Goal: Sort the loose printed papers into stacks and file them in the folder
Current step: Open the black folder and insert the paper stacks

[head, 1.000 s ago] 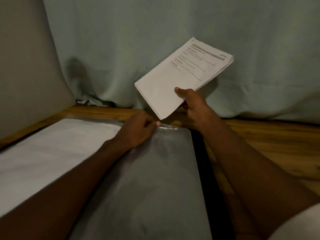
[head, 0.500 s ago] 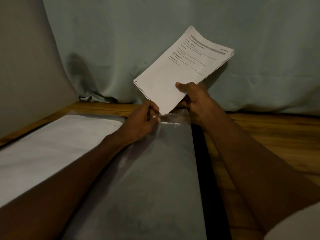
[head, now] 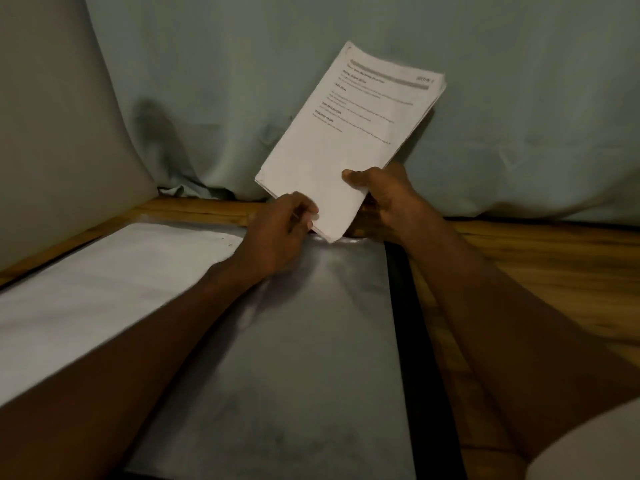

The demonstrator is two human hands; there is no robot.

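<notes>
A stack of printed papers (head: 346, 133) stands tilted in the air, its lower corner touching the top edge of a clear plastic sleeve (head: 294, 341) of the open folder. My right hand (head: 384, 199) grips the stack's lower right edge, thumb on the front sheet. My left hand (head: 280, 230) pinches the sleeve's top edge right beside that corner. The folder's left page (head: 104, 289) shows white paper, and its black cover edge (head: 412, 341) runs along the right.
The folder lies on a wooden table (head: 536, 271). A pale green cloth (head: 519, 116) hangs behind it and a beige surface (head: 52, 133) stands at the left. Bare wood shows to the right of the folder.
The paper stack has swung more upright and come down, so its lower corner now meets the sleeve's top edge. My left hand has lifted slightly at that edge.
</notes>
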